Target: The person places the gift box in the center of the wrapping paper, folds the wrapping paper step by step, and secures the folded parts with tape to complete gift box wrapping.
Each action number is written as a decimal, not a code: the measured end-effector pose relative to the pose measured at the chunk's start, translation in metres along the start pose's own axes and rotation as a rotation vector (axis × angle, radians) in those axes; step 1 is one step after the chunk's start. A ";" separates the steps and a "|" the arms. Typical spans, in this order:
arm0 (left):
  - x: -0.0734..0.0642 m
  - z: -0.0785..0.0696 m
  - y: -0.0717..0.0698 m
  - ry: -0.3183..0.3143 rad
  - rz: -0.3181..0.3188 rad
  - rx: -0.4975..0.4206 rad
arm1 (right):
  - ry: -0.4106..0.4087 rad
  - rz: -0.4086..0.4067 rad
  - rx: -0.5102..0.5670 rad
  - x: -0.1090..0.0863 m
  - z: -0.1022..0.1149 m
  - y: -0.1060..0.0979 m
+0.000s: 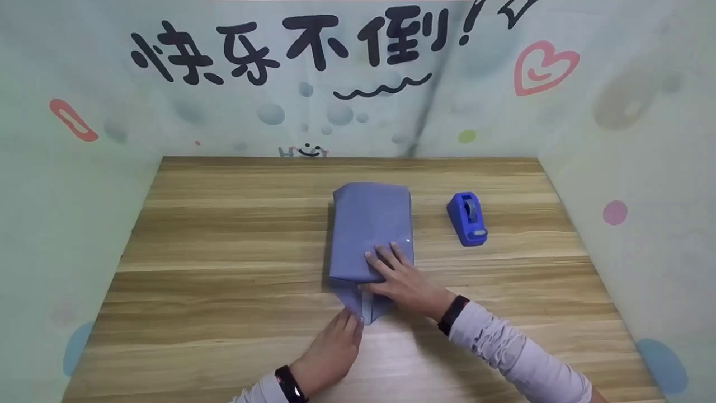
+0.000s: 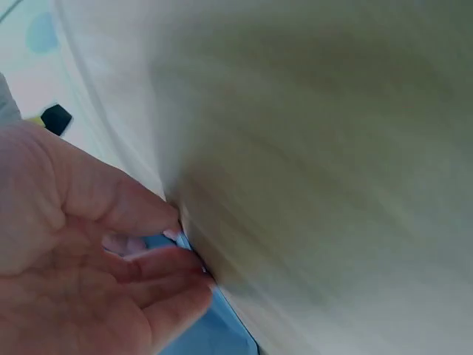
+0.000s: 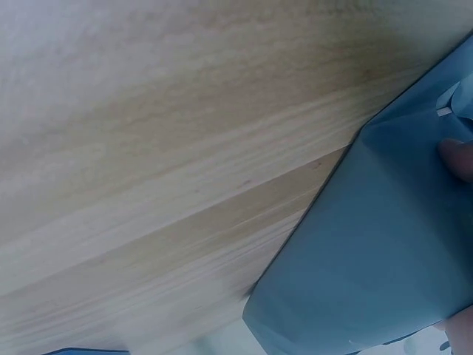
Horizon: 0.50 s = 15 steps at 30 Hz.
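A box-shaped parcel wrapped in blue-purple paper [image 1: 369, 224] lies flat on the wooden table. From its near end a pointed paper flap [image 1: 348, 295] sticks out toward the person, with a pale strip [image 1: 367, 309] along its middle. At the flap's tip my left hand [image 1: 330, 351] pinches the paper edge; in the left wrist view, thumb and fingers meet at the blue paper [image 2: 218, 329]. My right hand [image 1: 411, 286] rests spread on the parcel's near right corner, its thumb by the flap's top. Only parts of that hand show beside the parcel [image 3: 362, 244] in the right wrist view.
To the right of the parcel stands a blue tape dispenser [image 1: 467, 218] with a roll in it. The wooden table [image 1: 224, 235] is bordered by a printed backdrop [image 1: 224, 123] at the back and sides.
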<state>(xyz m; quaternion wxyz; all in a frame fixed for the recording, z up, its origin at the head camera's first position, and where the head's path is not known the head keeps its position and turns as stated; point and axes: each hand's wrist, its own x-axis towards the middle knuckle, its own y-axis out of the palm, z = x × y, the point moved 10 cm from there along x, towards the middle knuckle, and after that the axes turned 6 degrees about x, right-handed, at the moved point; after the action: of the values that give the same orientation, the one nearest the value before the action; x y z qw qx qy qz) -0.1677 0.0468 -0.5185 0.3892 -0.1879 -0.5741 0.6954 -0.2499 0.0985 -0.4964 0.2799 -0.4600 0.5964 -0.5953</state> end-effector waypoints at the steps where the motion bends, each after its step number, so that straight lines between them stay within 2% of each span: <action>1: 0.000 -0.001 0.001 0.014 0.023 -0.044 | 0.000 0.002 -0.003 0.000 0.000 0.000; 3: 0.000 0.000 0.003 0.044 0.077 -0.190 | 0.003 0.008 -0.011 -0.001 0.000 0.000; 5: 0.001 0.007 0.008 0.042 0.131 -0.367 | 0.003 0.012 -0.017 -0.001 0.000 0.000; 7: 0.003 0.022 0.013 -0.005 0.153 -0.497 | 0.003 0.017 -0.022 -0.001 0.000 0.000; 8: 0.003 0.031 0.014 -0.044 0.143 -0.533 | 0.002 0.019 -0.022 -0.001 0.000 0.000; 11: 0.002 0.061 0.019 -0.175 0.096 -0.548 | 0.001 0.026 -0.021 0.000 0.000 0.000; 13: -0.001 0.074 0.020 -0.221 0.079 -0.526 | 0.003 0.033 -0.022 0.001 0.000 0.001; 15: -0.004 0.081 0.021 -0.245 0.067 -0.493 | 0.006 0.045 -0.030 0.001 0.001 0.002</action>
<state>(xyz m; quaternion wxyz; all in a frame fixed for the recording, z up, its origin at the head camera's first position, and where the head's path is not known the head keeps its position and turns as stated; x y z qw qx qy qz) -0.2298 -0.0096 -0.5172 0.2362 -0.2106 -0.7622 0.5647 -0.2502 0.0967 -0.4978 0.2845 -0.4489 0.6161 -0.5814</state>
